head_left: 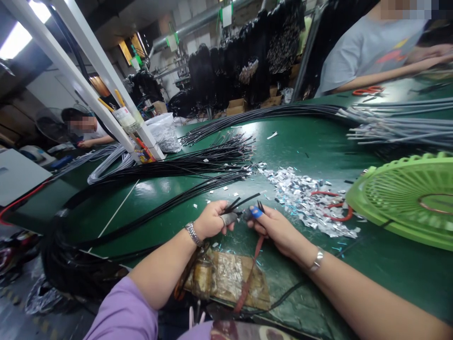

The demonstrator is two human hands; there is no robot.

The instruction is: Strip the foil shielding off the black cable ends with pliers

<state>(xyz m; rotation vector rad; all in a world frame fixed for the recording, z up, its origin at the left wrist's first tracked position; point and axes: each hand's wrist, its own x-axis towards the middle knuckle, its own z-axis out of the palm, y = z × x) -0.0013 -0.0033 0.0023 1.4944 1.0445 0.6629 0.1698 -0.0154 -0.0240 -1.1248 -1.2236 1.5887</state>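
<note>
My left hand, with a metal watch at the wrist and a grey wrap on a finger, is closed around several thin black cables whose ends stick out to the right. Close to it, my right hand is pinched, blue tape around the thumb. Short dark tips show above its fingers; what they belong to is hidden. A reddish strap hangs below this hand. The fingers of both hands nearly meet over the green table. Beyond them lie bundles of black cables with stripped ends.
Silvery foil scraps pile up right of centre, with red-handled tools partly among them. A green fan stands at the right. Grey cables lie behind it. A white post rises at left. Two co-workers sit farther back.
</note>
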